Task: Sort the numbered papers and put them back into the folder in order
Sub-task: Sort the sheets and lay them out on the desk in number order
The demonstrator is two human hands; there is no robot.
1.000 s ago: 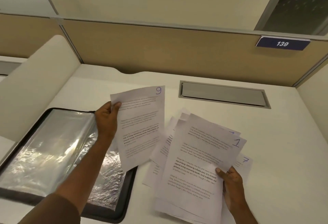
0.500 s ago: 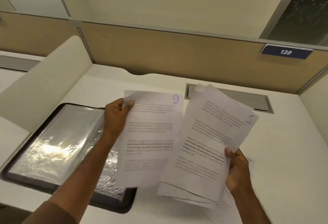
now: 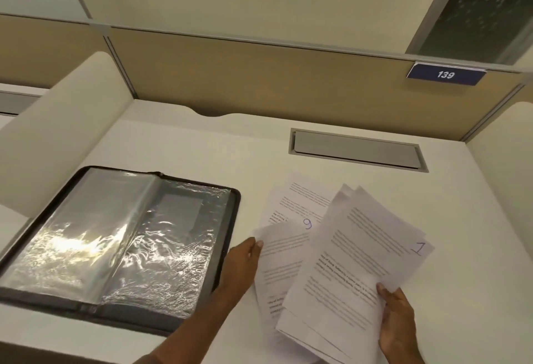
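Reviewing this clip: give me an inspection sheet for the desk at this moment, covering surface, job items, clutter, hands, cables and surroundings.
Surface: white desk, with a closed grey hatch set in near the back.
Job items: black folder lies open at left, its clear sleeves showing no numbered sheet. Sheet marked 9 lies low by the loose papers on the desk. Sheet marked 1 tops a fanned stack.
Clutter: nothing seen.
Hands: left hand touches the left edge of sheet 9; right hand grips the stack under sheet 1.
Cables: nothing seen.
Surroundings: tan cubicle partition behind, with a blue plate reading 139; cream dividers on both sides.
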